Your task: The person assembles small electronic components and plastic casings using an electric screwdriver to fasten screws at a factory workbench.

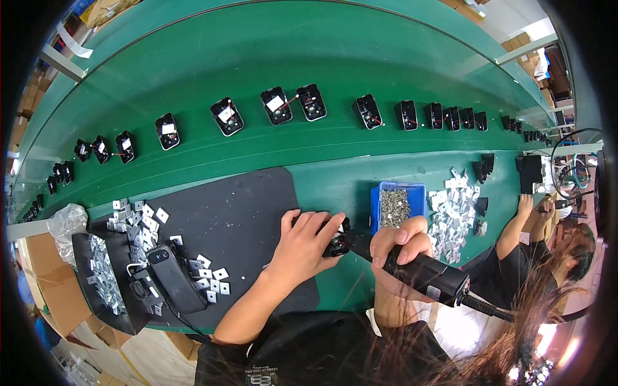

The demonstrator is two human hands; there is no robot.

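My right hand [400,248] is wrapped round a black electric screwdriver [430,276], its cord leading off to the lower right. The tool slants left, and its front end meets a small black plastic housing [337,244] on the bench. My left hand [304,243] grips that housing from the left, covering much of it; the screwdriver's tip is hidden. Just beyond my right hand stands a blue bin [375,201] of small metal screws [394,207]. Right of the bin lies a spread of flat silvery square plates [452,209].
Black housings [277,106] with red wires line a green conveyor belt [335,58]. On the left, a black mat [257,199] carries more plates [209,281] and a dark phone-like device [175,278], beside a black tray [80,270]. A co-worker [537,257] sits at the right.
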